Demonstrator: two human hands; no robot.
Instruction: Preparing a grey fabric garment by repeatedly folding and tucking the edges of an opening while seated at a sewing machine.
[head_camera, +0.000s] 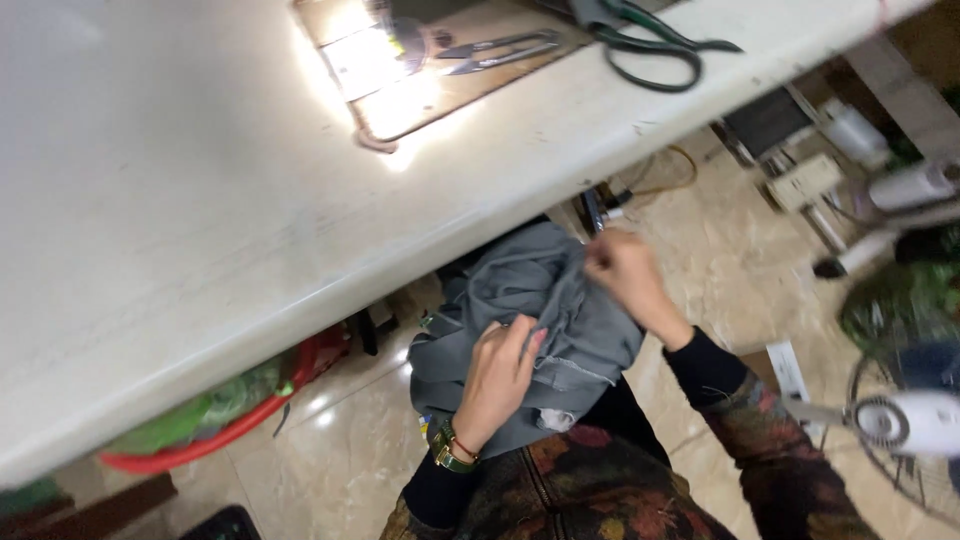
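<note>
1. Grey cloth (530, 320) bunched at centre frame, just below the counter (200, 200) edge, held above the lap.
2. Left hand (500, 375) at lower centre, fingers (525, 340) curled shut over the cloth's middle fold, pinching it; watch (450, 455) and red band on the wrist.
3. Right hand (625, 275) right of centre, fingers closed on the cloth's upper right edge, pulling it up taut; dark sleeve behind.
4. White counter filling the upper left and centre, running diagonally to the upper right.
5. Brightly lit sewing plate (400, 70) at top centre on the counter; small snips (500, 48) lying just right of it.
6. Large dark-handled scissors (650, 50) at top right of the counter, near the snips.
7. Red basin (230, 430) with green material under the counter at lower left, on the tiled floor.
8. White fan (915, 420) at lower right edge; white thread cones (880, 190) at upper right, blurred.
9. Patterned dark jacket (600, 490) along the bottom centre.
</note>
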